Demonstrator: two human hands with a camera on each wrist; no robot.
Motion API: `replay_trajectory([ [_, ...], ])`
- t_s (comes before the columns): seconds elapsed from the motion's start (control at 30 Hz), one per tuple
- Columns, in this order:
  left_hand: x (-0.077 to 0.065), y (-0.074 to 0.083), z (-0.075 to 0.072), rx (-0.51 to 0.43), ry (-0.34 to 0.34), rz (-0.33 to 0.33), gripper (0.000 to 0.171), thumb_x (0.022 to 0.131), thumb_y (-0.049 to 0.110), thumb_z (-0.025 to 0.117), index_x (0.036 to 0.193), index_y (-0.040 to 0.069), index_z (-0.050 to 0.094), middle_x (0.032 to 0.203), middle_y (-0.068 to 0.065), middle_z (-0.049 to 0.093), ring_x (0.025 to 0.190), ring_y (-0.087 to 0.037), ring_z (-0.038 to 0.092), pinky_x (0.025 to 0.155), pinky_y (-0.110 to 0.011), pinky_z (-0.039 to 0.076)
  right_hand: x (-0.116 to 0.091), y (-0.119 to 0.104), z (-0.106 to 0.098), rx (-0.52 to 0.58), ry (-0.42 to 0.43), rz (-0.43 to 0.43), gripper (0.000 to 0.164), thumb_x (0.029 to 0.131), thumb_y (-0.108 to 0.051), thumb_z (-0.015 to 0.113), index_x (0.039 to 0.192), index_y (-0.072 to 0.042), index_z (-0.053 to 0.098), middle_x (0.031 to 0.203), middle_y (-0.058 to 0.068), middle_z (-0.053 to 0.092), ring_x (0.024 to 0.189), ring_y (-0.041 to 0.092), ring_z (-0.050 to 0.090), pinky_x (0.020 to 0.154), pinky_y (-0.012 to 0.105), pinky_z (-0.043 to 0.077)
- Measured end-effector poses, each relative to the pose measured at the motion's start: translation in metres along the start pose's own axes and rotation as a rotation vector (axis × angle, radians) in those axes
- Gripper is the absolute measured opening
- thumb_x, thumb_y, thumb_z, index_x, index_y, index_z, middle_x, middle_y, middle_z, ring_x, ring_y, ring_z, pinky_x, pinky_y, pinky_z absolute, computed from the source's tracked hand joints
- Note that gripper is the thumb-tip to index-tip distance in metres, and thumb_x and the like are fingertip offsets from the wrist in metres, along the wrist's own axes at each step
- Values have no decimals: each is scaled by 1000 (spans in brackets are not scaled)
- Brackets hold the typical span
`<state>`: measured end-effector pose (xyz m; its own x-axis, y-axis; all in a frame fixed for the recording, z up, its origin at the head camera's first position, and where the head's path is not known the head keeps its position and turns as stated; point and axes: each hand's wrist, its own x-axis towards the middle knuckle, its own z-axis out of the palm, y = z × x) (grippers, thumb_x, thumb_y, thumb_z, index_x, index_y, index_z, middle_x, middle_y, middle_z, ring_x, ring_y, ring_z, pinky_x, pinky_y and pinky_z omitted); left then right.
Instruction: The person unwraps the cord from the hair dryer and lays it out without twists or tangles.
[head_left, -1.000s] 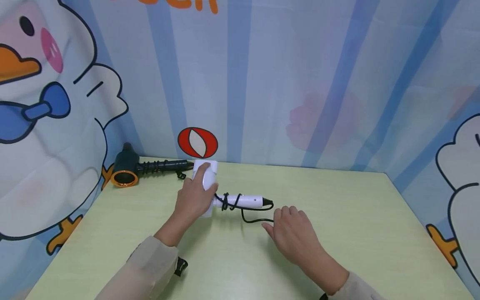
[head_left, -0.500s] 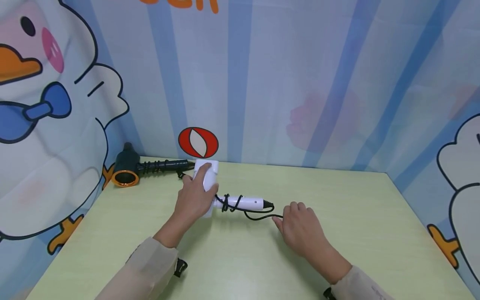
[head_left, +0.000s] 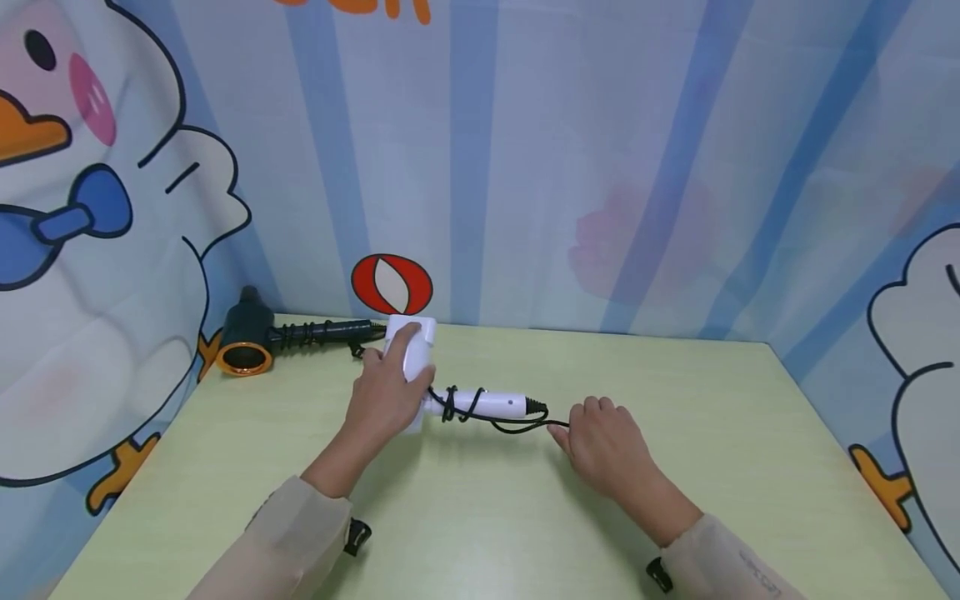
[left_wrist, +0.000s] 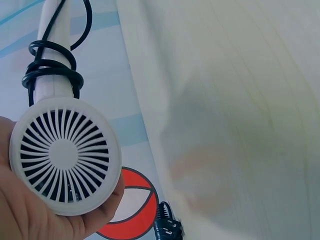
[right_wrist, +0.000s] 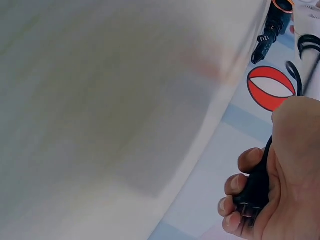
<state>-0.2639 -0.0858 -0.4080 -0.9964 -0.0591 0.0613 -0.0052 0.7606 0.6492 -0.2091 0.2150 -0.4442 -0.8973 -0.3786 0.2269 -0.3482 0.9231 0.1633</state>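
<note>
My left hand [head_left: 382, 396] grips the body of a white hair dryer [head_left: 495, 405], whose handle points right. The dryer's slatted round vent [left_wrist: 65, 156] faces the left wrist camera, with fingers curled around its rim. A black cord [left_wrist: 52, 72] loops several times about the handle. To the right, my right hand [head_left: 607, 446] holds the free end of that cord. Seen from the right wrist, curled fingers wrap a black plug [right_wrist: 252, 192], its prongs pointing out past the little-finger side. The cord runs from the plug under the thumb base.
At the table's back left lies a dark hair dryer [head_left: 247, 325] with an orange ring, its cord wound around the handle. Behind the pale table [head_left: 675, 392] hangs a blue striped backdrop [head_left: 525, 167] with cartoon ducks.
My right hand has moved right and slightly toward the back with the plug, drawing the sagging cord straighter. The left hand and white hair dryer stay nearly in place.
</note>
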Motion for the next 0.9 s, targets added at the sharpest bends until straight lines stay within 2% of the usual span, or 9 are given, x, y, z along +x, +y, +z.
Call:
replay_trajectory([
  [0.17,1,1,-4,-20,-12,-13,64,98,44,59,156,36,31,120,-19,46,96,-35,59,64,-41,58,-1,1,1,29,-97,-1,50,106,-43,48,72,-6,42,67,5,36,62,22,36,56,36,36],
  [0.5,-3,1,-6,-42,-53,12,64,98,43,59,156,36,31,120,-19,47,95,-36,61,61,-40,57,10,19,1,-14,-78,45,51,105,-41,51,70,-5,43,65,6,37,59,23,38,52,36,38],
  [0.67,-4,0,-4,-35,-50,15,64,98,43,59,156,36,32,120,-19,47,93,-35,61,59,-38,57,16,27,-1,-8,-89,65,52,106,-41,49,69,-5,44,65,8,40,60,25,42,54,40,43],
  [0.9,-7,2,-3,-24,-48,29,64,98,43,60,155,36,33,121,-20,47,91,-36,62,59,-39,57,23,31,-5,11,-93,94,53,107,-42,47,68,-6,43,65,7,40,60,24,41,53,38,39],
])
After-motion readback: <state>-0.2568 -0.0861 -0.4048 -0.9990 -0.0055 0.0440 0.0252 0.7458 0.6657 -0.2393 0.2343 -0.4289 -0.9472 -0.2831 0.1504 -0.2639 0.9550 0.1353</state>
